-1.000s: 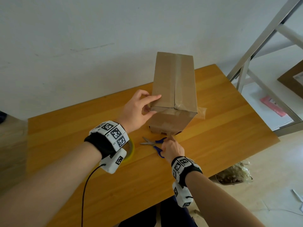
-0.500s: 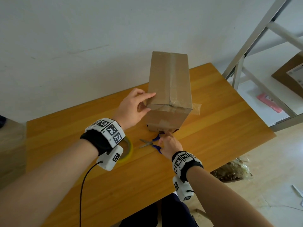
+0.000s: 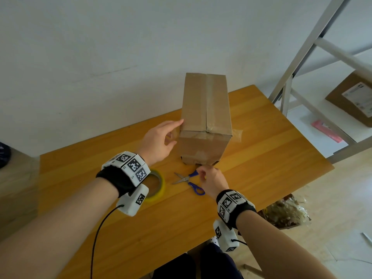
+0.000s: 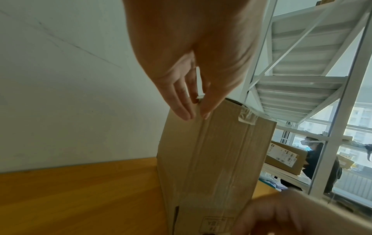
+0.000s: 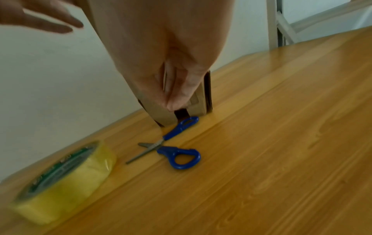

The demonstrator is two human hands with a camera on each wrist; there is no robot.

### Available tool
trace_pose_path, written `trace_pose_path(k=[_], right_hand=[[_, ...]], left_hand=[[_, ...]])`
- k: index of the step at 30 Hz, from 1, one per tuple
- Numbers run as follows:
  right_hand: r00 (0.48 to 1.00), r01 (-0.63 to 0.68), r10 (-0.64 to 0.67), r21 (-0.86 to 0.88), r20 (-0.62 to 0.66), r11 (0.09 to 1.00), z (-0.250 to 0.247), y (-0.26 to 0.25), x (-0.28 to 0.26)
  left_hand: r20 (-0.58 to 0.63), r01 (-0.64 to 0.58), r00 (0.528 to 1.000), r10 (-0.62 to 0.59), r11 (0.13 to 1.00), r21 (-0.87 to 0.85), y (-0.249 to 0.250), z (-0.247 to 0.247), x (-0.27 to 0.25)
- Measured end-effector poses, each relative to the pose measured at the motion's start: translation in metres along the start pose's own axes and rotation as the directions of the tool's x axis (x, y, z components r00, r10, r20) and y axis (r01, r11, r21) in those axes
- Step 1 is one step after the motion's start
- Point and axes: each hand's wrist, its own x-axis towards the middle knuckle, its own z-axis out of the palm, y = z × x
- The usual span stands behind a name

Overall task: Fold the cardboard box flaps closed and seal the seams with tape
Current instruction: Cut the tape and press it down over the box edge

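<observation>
A tall cardboard box [image 3: 205, 101] stands upright on the wooden table [image 3: 261, 168], its top flaps closed. Clear tape runs along its centre seam and near top edge. A loose tape end [image 3: 237, 135] sticks out at the right corner. My left hand [image 3: 177, 130] is at the box's upper left corner, its straight fingers [image 4: 187, 116] lying on the side of the box [image 4: 217, 159]. My right hand [image 3: 199, 170] is at the bottom front edge. There its thumb and forefinger [image 5: 173, 106] meet on a tape strip, just above a dark gap in the box [image 5: 198, 103].
Blue-handled scissors [image 3: 189, 182] lie open just in front of the box, with a yellowish tape roll [image 3: 159, 184] to their left under my left wrist. A grey metal shelf frame [image 3: 302, 57] holding another carton [image 3: 354, 101] stands to the right. A plastic bag [image 3: 285, 212] lies on the floor.
My left hand has slid from the near top edge to the box's upper left corner. My right hand stays at the bottom front edge, with fingers now drawn together.
</observation>
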Motion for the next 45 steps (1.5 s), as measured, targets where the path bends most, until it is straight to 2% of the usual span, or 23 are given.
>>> trace_pose_path(k=[4,12,16,19,21,25,29,33,36,40,42,45], right_hand=[[0.972,0.117,-0.115,-0.004,-0.203,0.993,-0.027,-0.012,-0.016],[0.879,0.204,-0.236,-0.122,-0.414,0.971,-0.069,-0.03,-0.041],[0.819,0.203,-0.228,-0.106,-0.527,0.973,-0.08,-0.035,-0.045],[0.76,0.193,-0.185,-0.055,-0.623,0.98,-0.091,-0.036,-0.045],[0.752,0.18,-0.132,0.009,-0.646,0.984,-0.099,-0.034,-0.04],[0.786,0.139,-0.042,0.111,-0.617,0.984,-0.113,-0.028,-0.028],[0.839,0.09,0.032,0.195,-0.543,0.977,-0.125,-0.027,-0.019],[0.865,0.097,0.029,0.224,-0.5,0.97,-0.132,-0.026,-0.013],[0.878,0.127,-0.033,0.165,-0.478,0.978,-0.141,-0.022,-0.008],[0.906,0.182,-0.17,-0.005,-0.388,0.983,-0.156,-0.014,0.001],[0.912,0.221,-0.238,-0.088,-0.335,0.971,-0.163,-0.013,0.005],[0.919,0.261,-0.305,-0.195,-0.249,0.945,-0.172,-0.016,0.011]], left_hand=[[-0.03,0.028,0.999,-0.029,0.999,-0.028,0.001,0.001,-0.016],[0.036,0.085,0.996,-0.082,0.994,-0.072,0.004,0.014,-0.033],[0.051,0.094,0.995,-0.089,0.991,-0.097,0.011,0.016,-0.034],[-0.027,0.09,0.995,-0.092,0.992,-0.086,0.015,0.014,-0.031],[-0.112,0.075,0.99,-0.08,0.996,-0.05,0.017,0.011,-0.027],[-0.213,0.092,0.972,-0.102,0.994,-0.057,0.018,0.003,-0.015],[-0.17,0.15,0.972,-0.161,0.986,-0.075,0.017,-0.005,-0.005],[-0.132,0.179,0.973,-0.19,0.98,-0.092,0.016,-0.011,0.001],[-0.1,0.108,0.989,-0.113,0.993,-0.056,0.012,-0.018,0.005],[0.087,-0.046,0.995,0.038,0.996,0.083,0.004,-0.029,0.017],[0.149,-0.092,0.986,0.072,0.987,0.134,0.002,-0.032,0.023],[0.173,-0.121,0.981,0.093,0.98,0.161,0.002,-0.035,0.03]])
